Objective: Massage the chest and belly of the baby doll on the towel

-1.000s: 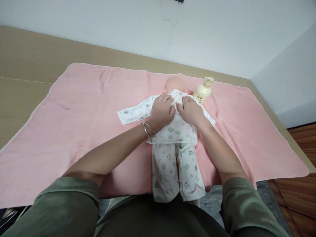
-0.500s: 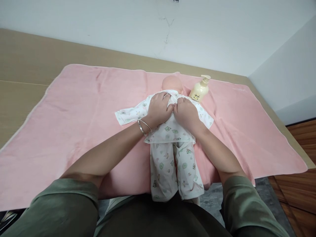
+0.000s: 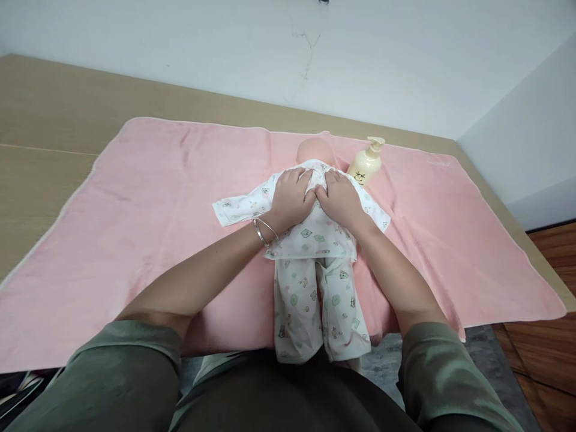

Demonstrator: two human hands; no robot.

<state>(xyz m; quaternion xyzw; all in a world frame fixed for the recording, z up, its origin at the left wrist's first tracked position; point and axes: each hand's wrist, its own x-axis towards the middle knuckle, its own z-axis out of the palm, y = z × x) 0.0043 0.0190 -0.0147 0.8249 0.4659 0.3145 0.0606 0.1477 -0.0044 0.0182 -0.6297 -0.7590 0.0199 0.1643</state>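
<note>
Left hand and right hand lie flat, palms down, close together, clasping nothing visible, on the top of a doll beneath; top and trousers are on; any work left under the palms is hidden; bottle sits just beyond the right hand, obstructing neither; blanket underlies all.

The desk is smooth, dull wood-look board, its front edge covered by a matt, fleecy blanket. On this, the pajamas are thin, matt cloth and the doll's head smooth, plastic-looking. Toward the back edge, the pump bottle looks glossy plastic; the bangles are polished metal.
</note>
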